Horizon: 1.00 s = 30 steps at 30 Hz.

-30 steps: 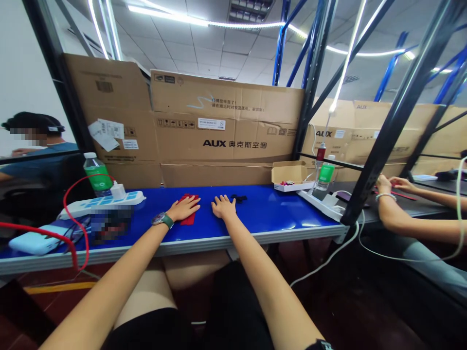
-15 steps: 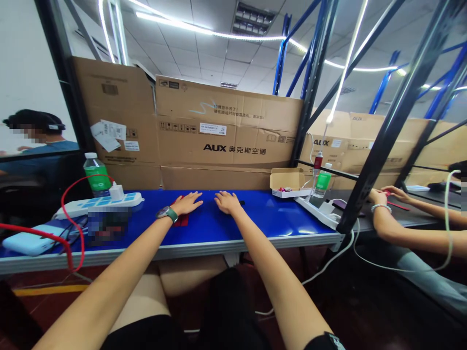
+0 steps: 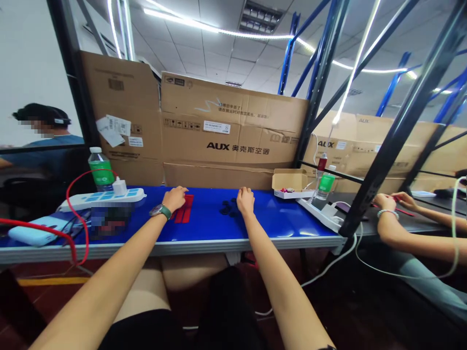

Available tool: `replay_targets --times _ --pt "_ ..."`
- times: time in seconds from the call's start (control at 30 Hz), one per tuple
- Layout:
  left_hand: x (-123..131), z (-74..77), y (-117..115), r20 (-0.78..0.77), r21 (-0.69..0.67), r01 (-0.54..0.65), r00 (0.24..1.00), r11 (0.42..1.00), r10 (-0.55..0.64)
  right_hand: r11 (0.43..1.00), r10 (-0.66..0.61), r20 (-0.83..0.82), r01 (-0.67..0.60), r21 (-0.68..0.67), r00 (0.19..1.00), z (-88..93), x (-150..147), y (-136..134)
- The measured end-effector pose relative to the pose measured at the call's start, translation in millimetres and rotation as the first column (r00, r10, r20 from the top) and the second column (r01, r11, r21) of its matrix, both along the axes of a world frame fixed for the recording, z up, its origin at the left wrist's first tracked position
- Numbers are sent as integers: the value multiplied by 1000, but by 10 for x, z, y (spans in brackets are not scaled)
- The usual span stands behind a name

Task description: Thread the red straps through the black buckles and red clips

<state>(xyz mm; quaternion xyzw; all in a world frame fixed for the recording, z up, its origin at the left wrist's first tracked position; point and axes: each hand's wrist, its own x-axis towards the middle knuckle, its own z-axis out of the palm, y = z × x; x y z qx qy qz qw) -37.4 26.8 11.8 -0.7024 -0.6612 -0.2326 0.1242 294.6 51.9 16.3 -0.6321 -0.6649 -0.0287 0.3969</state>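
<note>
My left hand (image 3: 175,199), with a watch (image 3: 160,210) on its wrist, is at the upper left end of several flat red strips (image 3: 183,214) lying side by side on the blue tabletop (image 3: 204,228). Its fingers are bent in together, and their undersides are hidden. To the right, my right hand (image 3: 245,200) rests just beside a loose group of small black pieces (image 3: 227,208). Those fingers are curled down and closed, so whatever may be under them does not show.
An open small carton (image 3: 292,193) with red bits stands back right, near a power strip (image 3: 321,214) and bottle (image 3: 326,183). At left are another power strip (image 3: 83,200), a bottle (image 3: 100,170), a light-blue power bank (image 3: 38,230) and red cable (image 3: 78,228). A co-worker's hands (image 3: 390,201) work at right.
My hands have moved apart, the left leftward and the right rightward. Both have gone from flat with spread fingers to curled. The red strips and black pieces beneath them are now uncovered.
</note>
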Motion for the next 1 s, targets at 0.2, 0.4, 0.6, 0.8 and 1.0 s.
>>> replay_targets --times 0.2,0.4,0.6,0.8,1.0 --pt "19 -87 -94 73 124 -61 996 990 52 997 -26 32 28 -67 999 -48 66 -13" --pt "85 -130 -206 71 -100 -93 992 991 100 888 218 148 -133 -441 965 -142 34 -57" --pt "148 -226 -130 27 -370 -89 994 925 107 863 328 280 -166 -476 902 -175 -191 -144" --pt "197 -260 -93 31 -339 -80 995 937 96 897 283 303 -139 -419 910 -192 -218 -79" --pt "131 -124 -169 188 46 -124 976 991 113 990 99 -30 -102 -101 995 -142 -58 54"
